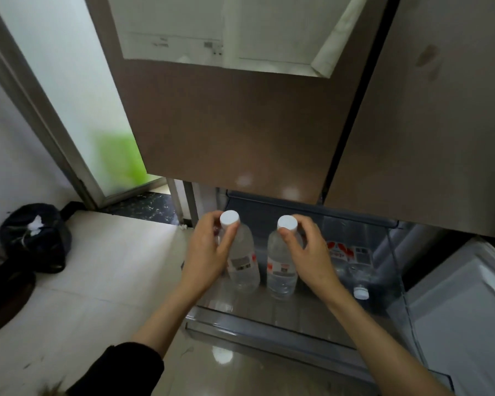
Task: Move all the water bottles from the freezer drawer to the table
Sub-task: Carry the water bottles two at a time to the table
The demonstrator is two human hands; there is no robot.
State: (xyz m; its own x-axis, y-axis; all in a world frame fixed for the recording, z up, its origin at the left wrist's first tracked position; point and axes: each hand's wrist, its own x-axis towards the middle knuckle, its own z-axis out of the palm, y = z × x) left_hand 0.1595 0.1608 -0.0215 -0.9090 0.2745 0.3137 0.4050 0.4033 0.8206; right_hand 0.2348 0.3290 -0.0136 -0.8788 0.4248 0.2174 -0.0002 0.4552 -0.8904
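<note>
Two clear water bottles with white caps stand upright over the pulled-out freezer drawer [269, 324]. My left hand [209, 252] grips the left bottle [243, 261] round its neck just under the cap. My right hand [306, 250] grips the right bottle [280, 270] the same way. A third bottle [352, 261] lies on its side in the right part of the drawer, its white cap pointing toward me. The table is not in view.
The brown fridge doors [240, 124] hang closed above the drawer. An open lower door panel [463, 304] stands at the right. A black rubbish bag [37, 235] sits on the tiled floor at the left, beside a frosted glass door [77, 90].
</note>
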